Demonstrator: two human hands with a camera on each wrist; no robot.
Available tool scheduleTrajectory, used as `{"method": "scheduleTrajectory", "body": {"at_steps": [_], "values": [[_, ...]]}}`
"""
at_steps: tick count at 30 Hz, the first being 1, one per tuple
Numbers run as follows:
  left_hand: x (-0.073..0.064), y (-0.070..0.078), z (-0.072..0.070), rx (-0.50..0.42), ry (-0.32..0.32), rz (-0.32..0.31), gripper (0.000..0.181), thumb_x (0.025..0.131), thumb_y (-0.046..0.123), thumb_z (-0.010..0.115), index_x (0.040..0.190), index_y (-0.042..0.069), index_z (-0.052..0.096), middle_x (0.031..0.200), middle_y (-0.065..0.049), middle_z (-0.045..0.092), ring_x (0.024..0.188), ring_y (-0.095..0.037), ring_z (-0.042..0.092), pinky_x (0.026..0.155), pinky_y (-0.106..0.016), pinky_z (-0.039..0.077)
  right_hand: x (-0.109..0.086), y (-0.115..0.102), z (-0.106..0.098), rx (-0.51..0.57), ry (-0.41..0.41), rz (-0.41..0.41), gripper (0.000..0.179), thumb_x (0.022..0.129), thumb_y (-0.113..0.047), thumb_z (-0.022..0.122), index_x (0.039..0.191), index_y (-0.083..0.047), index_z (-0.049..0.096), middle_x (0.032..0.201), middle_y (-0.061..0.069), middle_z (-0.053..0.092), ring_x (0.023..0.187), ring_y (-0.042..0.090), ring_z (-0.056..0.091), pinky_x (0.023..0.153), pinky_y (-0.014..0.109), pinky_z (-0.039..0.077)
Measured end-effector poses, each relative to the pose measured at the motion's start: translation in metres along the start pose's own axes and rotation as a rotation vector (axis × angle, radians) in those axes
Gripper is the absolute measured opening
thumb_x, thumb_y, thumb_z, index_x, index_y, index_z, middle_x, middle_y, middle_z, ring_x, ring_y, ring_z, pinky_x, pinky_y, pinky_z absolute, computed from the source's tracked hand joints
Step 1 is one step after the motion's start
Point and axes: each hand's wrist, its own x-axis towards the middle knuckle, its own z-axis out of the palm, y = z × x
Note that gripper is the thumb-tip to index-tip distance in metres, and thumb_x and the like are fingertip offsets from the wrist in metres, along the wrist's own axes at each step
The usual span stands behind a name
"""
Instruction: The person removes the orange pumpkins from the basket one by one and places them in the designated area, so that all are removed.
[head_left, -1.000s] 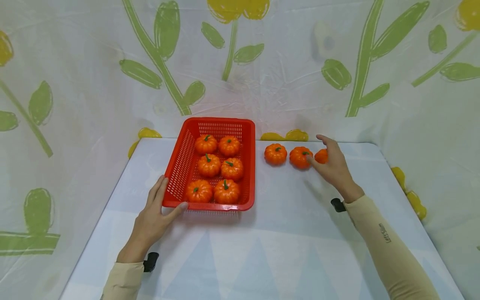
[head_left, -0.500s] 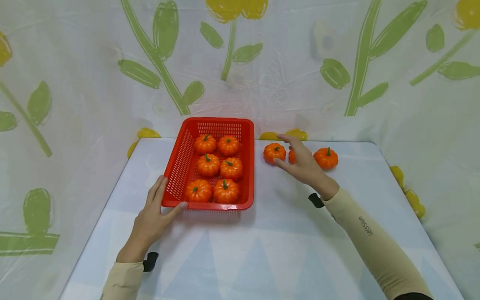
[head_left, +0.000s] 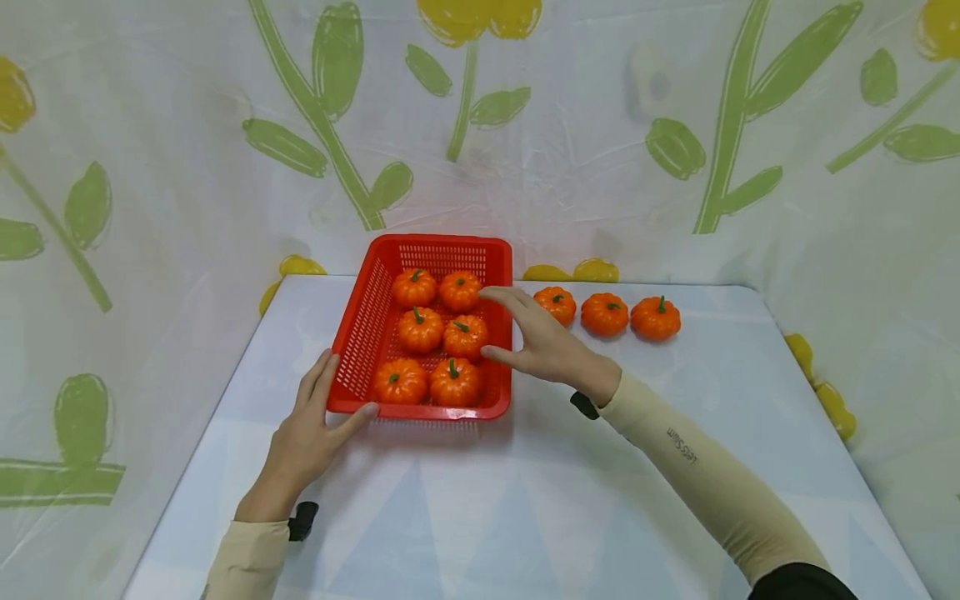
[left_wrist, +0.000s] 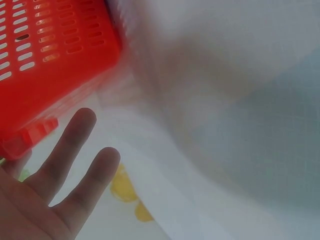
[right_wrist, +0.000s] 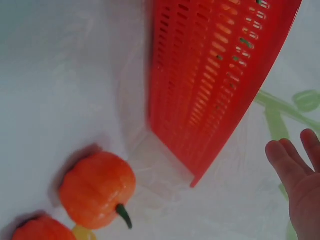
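Several small orange pumpkins [head_left: 420, 330] with green stems sit inside a red slotted plastic basket [head_left: 498, 392]. My left hand [head_left: 303, 437] rests at the basket's near left corner, thumb along the front rim and fingers against the left side. In the left wrist view, two fingers [left_wrist: 70, 142] of that hand stretch out straight below the basket's corner. My right hand [head_left: 551, 343] hovers over the basket's right rim, its thumb and fingers spread apart with nothing between them. Three more pumpkins [head_left: 603, 315] lie in a row on the table, right of the basket; the right hand partly covers the nearest one.
The white table [head_left: 450, 517] has pale blue triangles printed on it. Behind it hangs a pale sheet [head_left: 585, 192] with green stems and yellow flowers. In the right wrist view, a pumpkin [right_wrist: 97, 190] stands close to the basket's slotted side wall [right_wrist: 200, 75].
My right hand has moved left from above the pumpkin row to the basket's right rim, still empty. The left hand, the basket and the pumpkins have stayed in place.
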Motion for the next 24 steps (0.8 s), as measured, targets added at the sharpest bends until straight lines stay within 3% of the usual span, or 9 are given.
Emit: {"method": "scheduleTrajectory", "body": {"at_steps": [8,18,24], "values": [[0.0,-0.001,0.001,0.001,0.004,0.003,0.103,0.091,0.069,0.059,0.165,0.027,0.0,0.17,0.006,-0.002,0.132,-0.049,0.045,0.091,-0.075,0.042,0.016,-0.01,0.013,0.012,-0.14,0.053,0.082,0.088,-0.034,0.081,0.155,-0.014,0.036,0.151,0.008,0.043,0.138,0.029,0.044,0.111,0.045,0.042],[0.0,-0.002,0.001,-0.007,0.005,0.005,0.102,0.092,0.068,0.059,0.165,0.028,0.0,0.17,0.006,-0.002,0.129,-0.05,0.048,0.091,-0.075,0.042,0.029,-0.013,0.039,-0.022,-0.351,0.095,0.09,0.085,-0.035,0.083,0.157,-0.012,0.035,0.153,0.012,0.043,0.138,0.027,0.043,0.111,0.041,0.041],[0.001,-0.003,0.003,-0.009,0.007,0.005,0.102,0.091,0.068,0.059,0.165,0.028,-0.001,0.17,0.006,-0.002,0.131,-0.049,0.046,0.092,-0.075,0.041,0.035,-0.017,0.049,-0.08,-0.42,0.104,0.086,0.085,-0.035,0.084,0.155,-0.013,0.04,0.15,0.013,0.046,0.135,0.024,0.044,0.109,0.04,0.043]]}}
